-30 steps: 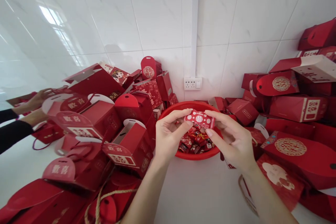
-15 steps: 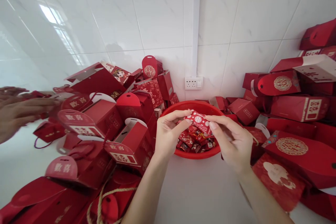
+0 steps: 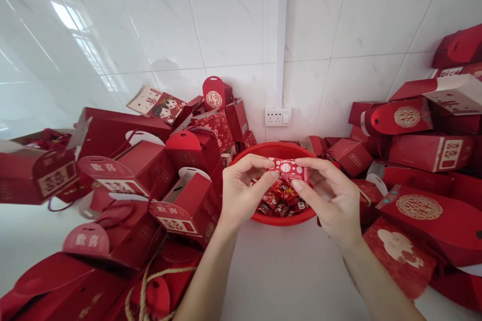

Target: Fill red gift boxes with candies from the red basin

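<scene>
Between my two hands is a small red candy packet (image 3: pixel 285 167) with white round prints, held above a red plastic basket (image 3: pixel 259 218). My left hand (image 3: pixel 246 188) pinches the packet's left end between thumb and fingers. On the right end, my right hand (image 3: pixel 333 195) grips it the same way, the thumb on the lower edge. Below the packet, wrapped candies (image 3: pixel 282 199) in red, brown and gold lie in the basket. My hands hide part of the basket's sides.
Red gift boxes (image 3: pixel 128 165) are heaped on the left, some with cords or a rope handle (image 3: pixel 145 286). More red boxes (image 3: pixel 425 205) pile up on the right. A wall socket (image 3: pixel 277 117) sits on the tiled wall behind the basket.
A co-worker's hand at the far left has gone from view. A red box now stands there, and the large box behind has shifted. My right thumb has moved slightly down and left on the packet.
</scene>
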`<act>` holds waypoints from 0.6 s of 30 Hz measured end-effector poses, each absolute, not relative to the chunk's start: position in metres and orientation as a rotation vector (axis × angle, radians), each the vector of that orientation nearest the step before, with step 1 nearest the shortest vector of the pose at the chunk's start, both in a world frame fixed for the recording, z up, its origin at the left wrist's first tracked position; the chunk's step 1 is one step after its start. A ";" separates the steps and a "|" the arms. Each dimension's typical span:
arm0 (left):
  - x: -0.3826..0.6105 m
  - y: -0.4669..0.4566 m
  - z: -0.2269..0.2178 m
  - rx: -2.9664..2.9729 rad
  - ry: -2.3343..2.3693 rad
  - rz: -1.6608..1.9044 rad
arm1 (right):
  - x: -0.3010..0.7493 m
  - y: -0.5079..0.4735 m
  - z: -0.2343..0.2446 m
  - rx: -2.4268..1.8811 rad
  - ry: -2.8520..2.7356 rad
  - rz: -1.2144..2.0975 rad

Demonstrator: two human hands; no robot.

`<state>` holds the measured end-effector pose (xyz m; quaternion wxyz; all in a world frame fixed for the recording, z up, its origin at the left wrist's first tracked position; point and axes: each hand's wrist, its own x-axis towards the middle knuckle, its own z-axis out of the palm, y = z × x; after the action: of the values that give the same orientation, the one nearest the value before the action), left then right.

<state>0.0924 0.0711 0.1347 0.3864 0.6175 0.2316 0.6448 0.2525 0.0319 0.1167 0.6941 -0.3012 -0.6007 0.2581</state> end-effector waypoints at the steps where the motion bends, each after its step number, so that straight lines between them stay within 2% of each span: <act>1: 0.093 0.071 0.133 1.589 0.592 1.650 | 0.252 0.033 0.117 -0.683 -1.316 0.620; 7: 0.097 0.075 0.128 1.709 0.508 1.607 | 0.250 0.041 0.109 -0.614 -1.198 0.826; 18: 0.097 0.075 0.126 1.743 0.517 1.569 | 0.248 0.044 0.103 -0.723 -1.133 0.656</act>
<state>0.0971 0.0745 0.1256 0.3617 0.6767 0.2006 0.6091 0.2477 0.0437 0.1026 0.7332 -0.3288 -0.5151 0.2984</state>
